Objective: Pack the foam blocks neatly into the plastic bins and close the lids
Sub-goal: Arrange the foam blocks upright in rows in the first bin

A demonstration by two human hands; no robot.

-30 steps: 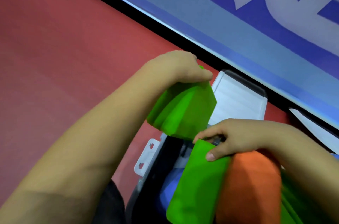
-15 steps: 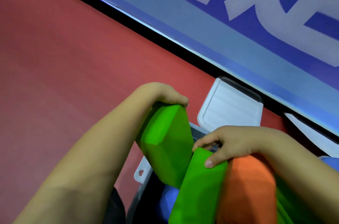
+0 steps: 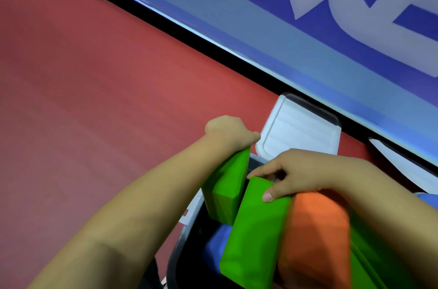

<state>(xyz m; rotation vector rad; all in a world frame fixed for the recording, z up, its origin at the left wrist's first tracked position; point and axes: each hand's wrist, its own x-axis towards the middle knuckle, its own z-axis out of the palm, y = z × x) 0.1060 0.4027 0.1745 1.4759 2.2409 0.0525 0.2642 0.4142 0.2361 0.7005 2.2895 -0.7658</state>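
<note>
A red floor (image 3: 99, 104) carries a dark bin (image 3: 176, 258) packed with foam blocks, its white lid (image 3: 301, 132) open behind it against a blue banner (image 3: 296, 35) standing along the floor's far edge.

I see left hand (image 3: 231, 133) gripping a green block (image 3: 225, 191) at the bin (image 3: 176, 250) edge; right hand (image 3: 301, 174) pinches second green block (image 3: 254, 234) beside orange block (image 3: 315, 236).

The bin (image 3: 183, 242) is largely concealed by foam blocks and cut off at the bottom edge. The blue block (image 3: 216, 245) is mostly covered by the green block (image 3: 254, 232). The left hand's (image 3: 231, 132) fingertips are hidden behind another green block (image 3: 226, 188).
</note>
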